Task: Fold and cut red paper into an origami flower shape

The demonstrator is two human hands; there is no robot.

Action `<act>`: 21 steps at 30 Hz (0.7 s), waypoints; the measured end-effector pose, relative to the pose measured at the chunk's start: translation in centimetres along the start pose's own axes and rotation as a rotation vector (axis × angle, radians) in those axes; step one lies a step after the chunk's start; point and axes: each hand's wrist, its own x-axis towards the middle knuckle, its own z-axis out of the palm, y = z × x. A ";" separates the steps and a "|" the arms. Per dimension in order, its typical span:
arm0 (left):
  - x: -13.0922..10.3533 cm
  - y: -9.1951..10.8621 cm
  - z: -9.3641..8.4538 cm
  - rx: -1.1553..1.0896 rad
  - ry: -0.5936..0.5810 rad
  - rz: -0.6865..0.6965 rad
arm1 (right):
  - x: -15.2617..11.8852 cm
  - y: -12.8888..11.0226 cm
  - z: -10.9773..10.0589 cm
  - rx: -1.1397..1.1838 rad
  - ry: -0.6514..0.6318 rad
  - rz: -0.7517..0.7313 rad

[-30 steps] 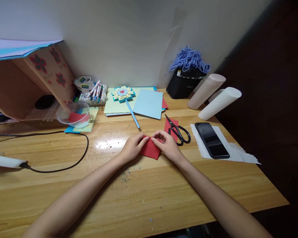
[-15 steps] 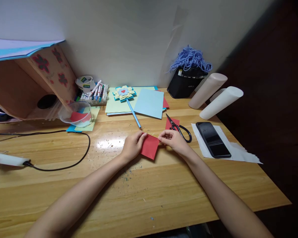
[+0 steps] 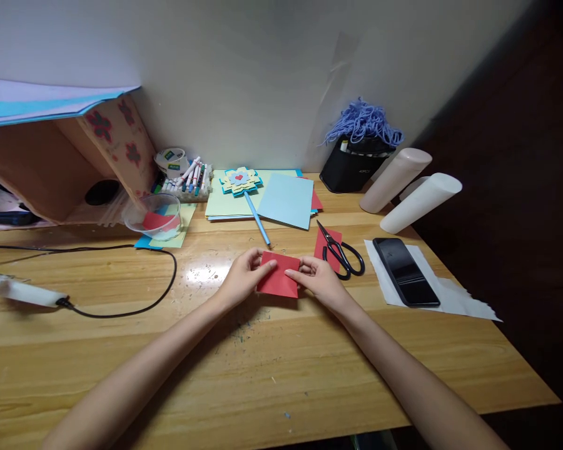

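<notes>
- Two hands hold one red paper (image 3: 284,284) just above the table (image 3: 216,375), near the middle of the view.
- Left hand (image 3: 248,275): thumb laid across the front of the paper at its left side, fingers bent behind; the gap is closed to the sheet's thickness.
- Right hand (image 3: 319,280): thumb tip pressed on the front near the right edge, fingers curled, likewise pinched closed on the paper; the hidden fingertips cannot be made out.
- Scissors (image 3: 339,250): lying partly over a red sheet (image 3: 322,245), just beyond the right hand, tips toward the wall.
- Phone (image 3: 406,272): flat on a white tissue (image 3: 460,298), right of the scissors.
- Paper flower (image 3: 239,181): on the paper stack (image 3: 216,202), its blue stem (image 3: 258,219) extending past the near edge.
- Clear bowl (image 3: 178,220): left of the stack, a red piece (image 3: 157,221) within; markers (image 3: 194,175) behind.
- Black case (image 3: 351,172): topped with blue yarn (image 3: 363,124), beside pale bottles (image 3: 422,202).
</notes>
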 end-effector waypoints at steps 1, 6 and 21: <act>-0.6 -0.1 -0.5 -0.028 -0.032 -0.034 | -0.1 0.0 0.2 -0.024 -0.008 0.003; -3.4 -0.9 -3.4 0.099 0.003 -0.012 | 0.0 0.5 1.7 -0.182 -0.074 -0.025; -4.2 -0.9 -5.1 0.439 -0.047 0.149 | 2.3 1.0 5.8 -0.180 -0.102 -0.197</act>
